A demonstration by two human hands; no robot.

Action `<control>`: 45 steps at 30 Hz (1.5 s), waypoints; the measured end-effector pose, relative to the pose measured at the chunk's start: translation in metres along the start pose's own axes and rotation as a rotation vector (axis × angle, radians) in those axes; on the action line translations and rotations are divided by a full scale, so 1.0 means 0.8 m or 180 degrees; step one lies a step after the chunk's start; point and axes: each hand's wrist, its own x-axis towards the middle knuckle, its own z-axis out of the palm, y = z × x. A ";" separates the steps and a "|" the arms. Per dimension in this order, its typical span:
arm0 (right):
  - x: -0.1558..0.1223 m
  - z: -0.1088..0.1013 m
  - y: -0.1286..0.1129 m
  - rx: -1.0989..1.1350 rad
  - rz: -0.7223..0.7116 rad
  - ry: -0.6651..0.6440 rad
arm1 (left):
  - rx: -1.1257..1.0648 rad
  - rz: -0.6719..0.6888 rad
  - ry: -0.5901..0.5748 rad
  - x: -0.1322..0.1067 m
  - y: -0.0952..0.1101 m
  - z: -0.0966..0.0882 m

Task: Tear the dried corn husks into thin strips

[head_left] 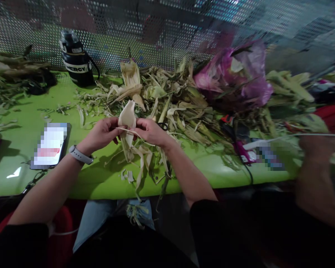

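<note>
A pale corn husk point(127, 114) stands upright between my two hands, its top folded to a point. My left hand point(107, 129), below a wristwatch with a light band, pinches the husk's left side. On the other side my right hand point(148, 131) closes on the husk's lower part. A thin pale strip point(132, 132) crosses the front of the husk and runs over my right fingers. Long loose husk strips point(141, 163) hang and lie below my hands. Just behind, a heap of dry husks point(184, 111) reaches close to my fingers.
A phone point(50, 145) lies left on the green table point(97, 182). A dark bottle point(77, 61) stands behind it. At back right sits a pink plastic bag point(237, 76). Another person's arm point(316, 167) is at the right, near a second phone point(270, 156). Perforated metal mesh point(114, 33) borders the back.
</note>
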 end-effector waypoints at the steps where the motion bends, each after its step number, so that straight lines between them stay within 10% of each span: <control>1: 0.000 0.000 0.000 -0.0013 0.0005 -0.0045 | 0.0005 -0.0002 -0.0023 0.000 0.000 0.000; 9: -0.004 -0.005 0.000 -0.0853 -0.0297 -0.0234 | 0.0125 -0.0300 -0.0621 -0.001 0.006 -0.010; 26: -0.005 -0.007 -0.004 -0.0874 -0.0223 -0.0439 | 0.0206 0.0077 -0.0706 -0.001 0.005 -0.009; 40: -0.010 0.021 -0.009 -0.2873 -0.0576 0.0344 | 0.2153 0.0421 -0.0101 -0.007 -0.001 0.009; 45: -0.003 0.013 0.002 -0.2641 -0.0456 0.0869 | 0.1692 0.0519 -0.0246 -0.013 0.020 0.011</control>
